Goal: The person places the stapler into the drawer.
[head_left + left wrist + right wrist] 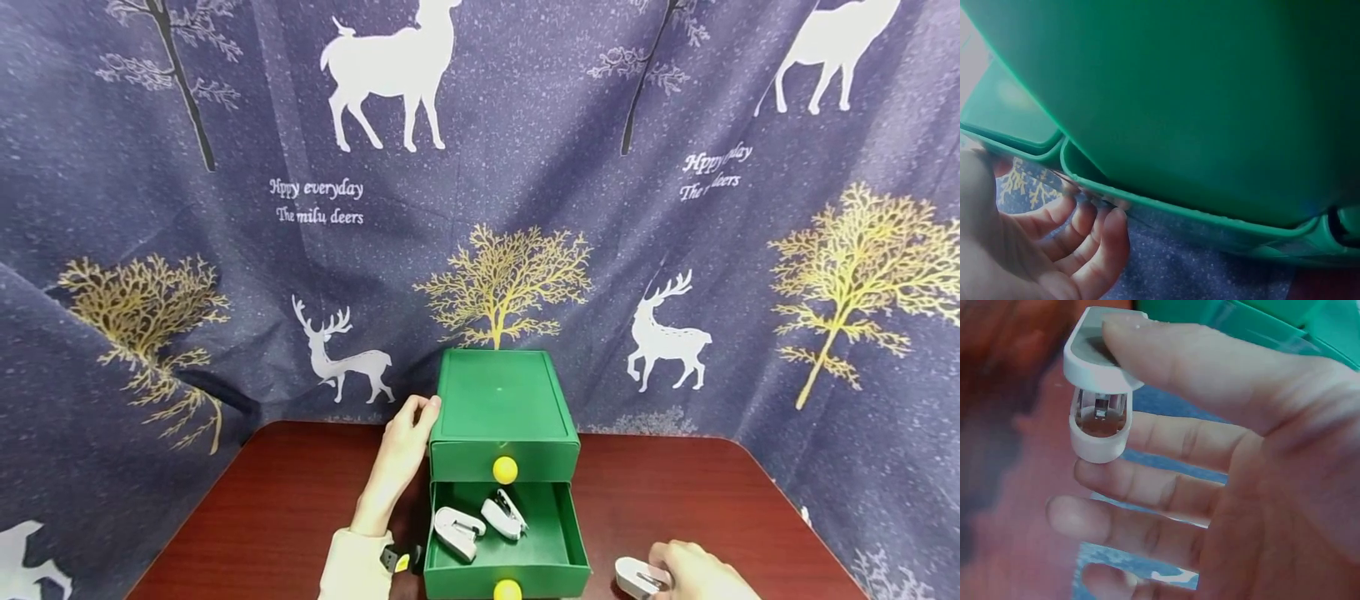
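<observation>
A green drawer box (pixel 498 396) stands on the table, its lower drawer (pixel 540 533) pulled out beneath the upper one. Inside that drawer, at the left and middle, lie two white staplers, a left stapler (pixel 458 532) and a right stapler (pixel 504 514). My left hand (pixel 408 433) holds the box at its upper left side, fingers bent at the edge in the left wrist view. Right of the drawer, my right hand (pixel 697 571) pinches a third white stapler (pixel 1100 381) between thumb and fingers. The head view cuts off part of this hand.
Yellow round knobs, an upper knob (pixel 506 470) and a lower knob (pixel 507 590), stick out from the drawer fronts. The reddish-brown table (pixel 270 500) extends to both sides. A dark blue cloth (pixel 510 167) with deer and trees hangs behind.
</observation>
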Demonstrator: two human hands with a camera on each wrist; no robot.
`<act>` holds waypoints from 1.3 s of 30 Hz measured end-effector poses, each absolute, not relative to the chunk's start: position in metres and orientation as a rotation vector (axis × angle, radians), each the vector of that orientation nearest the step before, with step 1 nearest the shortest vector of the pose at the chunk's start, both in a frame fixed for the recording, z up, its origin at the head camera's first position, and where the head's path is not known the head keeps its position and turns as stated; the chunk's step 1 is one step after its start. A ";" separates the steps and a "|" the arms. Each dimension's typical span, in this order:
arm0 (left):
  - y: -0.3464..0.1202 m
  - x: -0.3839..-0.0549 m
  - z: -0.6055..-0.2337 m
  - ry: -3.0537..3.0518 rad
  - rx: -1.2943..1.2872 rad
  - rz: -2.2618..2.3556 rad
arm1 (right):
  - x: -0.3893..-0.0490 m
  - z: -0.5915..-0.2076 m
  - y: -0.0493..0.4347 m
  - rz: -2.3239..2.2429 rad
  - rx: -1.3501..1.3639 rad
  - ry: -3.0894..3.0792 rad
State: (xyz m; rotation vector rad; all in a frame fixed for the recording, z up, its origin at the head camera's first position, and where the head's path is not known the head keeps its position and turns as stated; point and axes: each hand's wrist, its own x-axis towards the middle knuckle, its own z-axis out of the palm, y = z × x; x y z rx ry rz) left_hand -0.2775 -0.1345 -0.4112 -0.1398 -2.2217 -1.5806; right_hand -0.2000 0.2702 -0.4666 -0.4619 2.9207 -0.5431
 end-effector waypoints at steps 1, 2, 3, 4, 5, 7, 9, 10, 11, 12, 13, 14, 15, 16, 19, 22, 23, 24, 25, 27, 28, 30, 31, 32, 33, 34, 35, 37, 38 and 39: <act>-0.134 -0.277 -0.412 -2.221 -0.137 -1.586 | -0.199 -0.463 0.272 -0.554 -0.486 2.920; -0.134 -0.277 -0.412 -2.220 -0.136 -1.591 | -0.198 -0.459 0.274 -0.556 -0.510 2.926; -0.134 -0.277 -0.412 -2.217 -0.135 -1.598 | -0.197 -0.456 0.275 -0.554 -0.537 2.936; -0.134 -0.277 -0.412 -2.216 -0.134 -1.604 | -0.195 -0.452 0.276 -0.532 -0.541 2.964; -0.134 -0.277 -0.412 -2.214 -0.134 -1.607 | -0.193 -0.448 0.274 -0.514 -0.501 2.985; -0.134 -0.278 -0.412 -2.211 -0.136 -1.614 | -0.188 -0.439 0.269 -0.473 -0.396 3.042; -0.135 -0.278 -0.412 -2.210 -0.141 -1.609 | -0.183 -0.430 0.263 -0.427 -0.279 3.105; -0.135 -0.278 -0.412 -2.211 -0.142 -1.603 | -0.181 -0.426 0.260 -0.415 -0.217 3.128; -0.135 -0.279 -0.412 -2.213 -0.143 -1.599 | -0.179 -0.423 0.257 -0.420 -0.182 3.144; -0.135 -0.279 -0.412 -2.214 -0.143 -1.592 | -0.178 -0.419 0.255 -0.430 -0.174 3.163; -0.135 -0.279 -0.412 -2.217 -0.140 -1.588 | -0.176 -0.417 0.253 -0.438 -0.182 3.181; -0.136 -0.279 -0.412 -2.219 -0.140 -1.584 | -0.174 -0.414 0.251 -0.448 -0.203 3.198; -0.136 -0.279 -0.413 -2.221 -0.139 -1.579 | -0.173 -0.411 0.250 -0.458 -0.229 3.215; -0.136 -0.280 -0.413 -2.223 -0.135 -1.575 | -0.172 -0.409 0.250 -0.467 -0.269 3.234; -0.136 -0.281 -0.413 -2.228 -0.139 -1.563 | -0.169 -0.404 0.249 -0.499 -0.435 3.334; -0.136 -0.281 -0.413 -2.232 -0.142 -1.560 | -0.168 -0.401 0.248 -0.559 -0.626 3.455; -0.136 -0.281 -0.413 -2.232 -0.145 -1.559 | -0.168 -0.399 0.246 -0.580 -0.680 3.488; -0.135 -0.281 -0.413 -2.232 -0.144 -1.559 | -0.167 -0.398 0.244 -0.607 -0.719 3.516; -0.135 -0.281 -0.413 -2.232 -0.142 -1.561 | -0.167 -0.396 0.242 -0.631 -0.744 3.522; -0.135 -0.281 -0.413 -2.234 -0.141 -1.554 | -0.166 -0.392 0.235 -0.683 -0.763 3.534; -0.135 -0.281 -0.413 -2.235 -0.138 -1.549 | -0.166 -0.390 0.230 -0.716 -0.756 3.537; -0.135 -0.281 -0.413 -2.238 -0.137 -1.542 | -0.164 -0.387 0.220 -0.790 -0.730 3.542; -0.135 -0.281 -0.414 -2.239 -0.138 -1.542 | -0.163 -0.385 0.215 -0.825 -0.713 3.541; -0.135 -0.280 -0.414 -2.241 -0.137 -1.538 | -0.162 -0.382 0.209 -0.863 -0.686 3.538; -0.135 -0.280 -0.414 -2.241 -0.134 -1.535 | -0.162 -0.381 0.203 -0.894 -0.662 3.530; -0.135 -0.280 -0.414 -2.239 -0.133 -1.532 | -0.162 -0.379 0.197 -0.919 -0.637 3.513; -0.135 -0.280 -0.414 -2.241 -0.136 -1.521 | -0.162 -0.377 0.191 -0.939 -0.605 3.489; -0.135 -0.281 -0.414 -2.240 -0.131 -1.514 | -0.163 -0.376 0.180 -0.959 -0.544 3.432; -0.135 -0.281 -0.414 -2.240 -0.129 -1.509 | -0.163 -0.375 0.175 -0.964 -0.517 3.401; -0.134 -0.281 -0.414 -2.240 -0.129 -1.511 | -0.164 -0.375 0.170 -0.963 -0.501 3.378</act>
